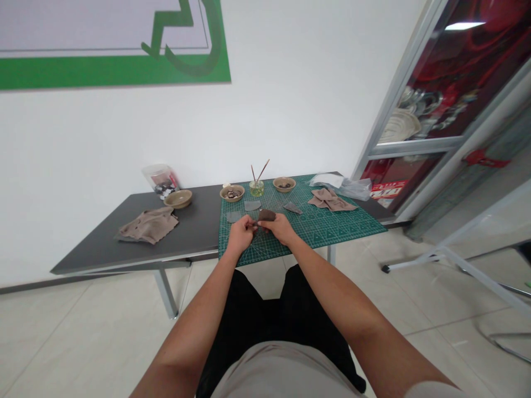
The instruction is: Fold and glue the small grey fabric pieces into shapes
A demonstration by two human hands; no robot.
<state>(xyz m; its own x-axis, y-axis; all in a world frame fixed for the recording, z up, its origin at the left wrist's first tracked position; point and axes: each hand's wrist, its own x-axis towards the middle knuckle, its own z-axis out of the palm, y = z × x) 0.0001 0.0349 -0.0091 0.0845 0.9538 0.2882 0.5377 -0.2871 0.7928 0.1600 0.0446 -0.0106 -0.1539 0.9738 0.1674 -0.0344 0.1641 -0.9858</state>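
Both my hands meet over the near part of a green cutting mat (323, 224) on a dark grey table (194, 221). My right hand (279, 226) is closed around a small dark brown rounded object (266, 214). My left hand (240, 233) is closed in a pinch against the left end of that object; what its fingertips pinch is too small to make out. Small grey pieces (251, 205) lie flat on the mat just beyond my hands.
Beyond the hands stand a bowl of dark bits (232, 193), a small glass with sticks (256, 188) and another bowl (284, 183). Brown cloths lie at the left (148, 225) and right (331, 200). An empty bowl (179, 198), a plastic container (161, 178) and clear plastic (344, 187) sit at the back.
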